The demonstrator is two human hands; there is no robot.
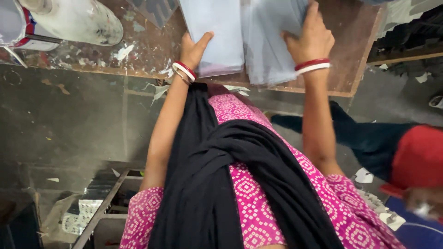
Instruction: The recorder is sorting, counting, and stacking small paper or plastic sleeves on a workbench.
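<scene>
Head view, looking straight down the person's front. Two stacks of pale grey-blue sheets lie side by side on a worn brown surface (350,41), near its front edge. Left hand (193,48) rests at the lower left corner of the left stack (214,34), thumb up along its edge, fingers hidden, so grip cannot be told. Right hand (311,39) lies flat, fingers spread, pressing on the right stack (267,41); not clamped. Hands well apart, one per stack. Red and white bangles on both wrists.

To do it well, likely: keep the right palm flat so the loose, fanned sheets don't slide, square edges against the surface, and move one stack at a time. A white paint-spattered bucket (76,20) lies on its side far left. Another person in a red cap (417,157) sits right, well clear.
</scene>
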